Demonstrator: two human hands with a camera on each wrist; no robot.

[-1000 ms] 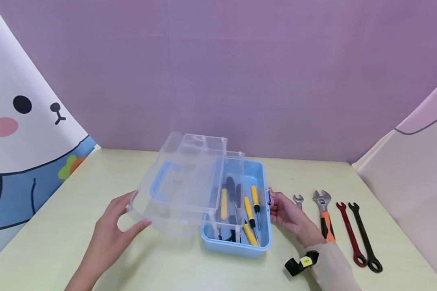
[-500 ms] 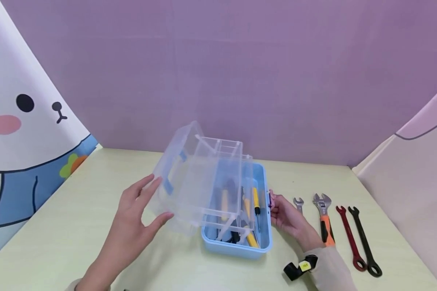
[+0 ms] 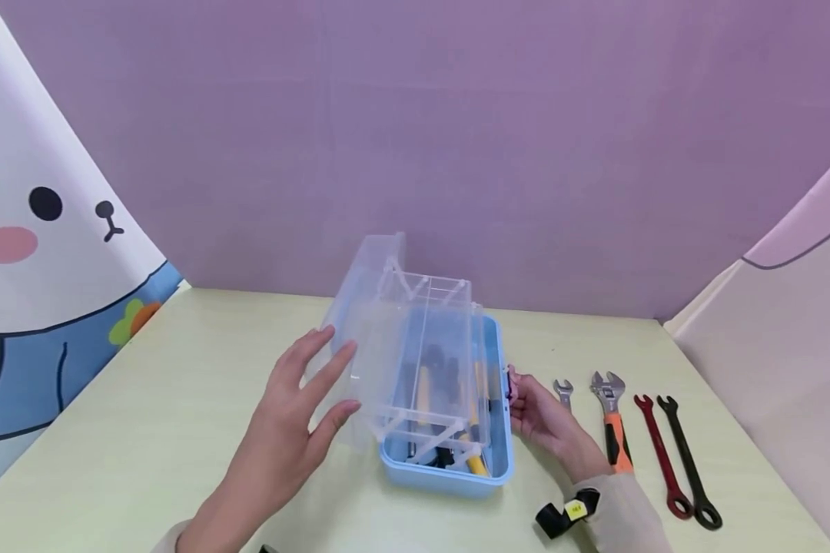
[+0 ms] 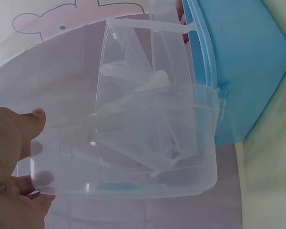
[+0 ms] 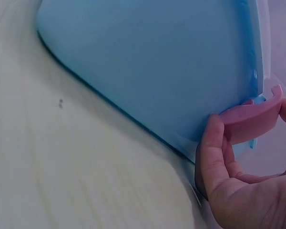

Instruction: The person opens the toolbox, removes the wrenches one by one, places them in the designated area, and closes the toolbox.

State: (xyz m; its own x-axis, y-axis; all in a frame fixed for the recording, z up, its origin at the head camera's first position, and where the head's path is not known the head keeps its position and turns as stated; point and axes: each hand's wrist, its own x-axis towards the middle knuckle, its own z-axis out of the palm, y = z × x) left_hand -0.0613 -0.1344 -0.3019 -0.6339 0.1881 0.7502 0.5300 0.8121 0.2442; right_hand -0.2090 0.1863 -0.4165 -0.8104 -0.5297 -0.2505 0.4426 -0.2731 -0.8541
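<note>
While lid stood half-raised over blue toolbox (image 3: 487,480) at bench (image 3: 145,430) centre, left hand (image 3: 297,418) pressed flat, fingers straight, against clear lid (image 3: 387,338). Right hand (image 3: 542,418) pinched pink latch (image 5: 250,119) on box's right side. Yellow-handled screwdrivers (image 3: 423,388) lay inside. Wrenches (image 3: 664,453) lay right of box.
</note>
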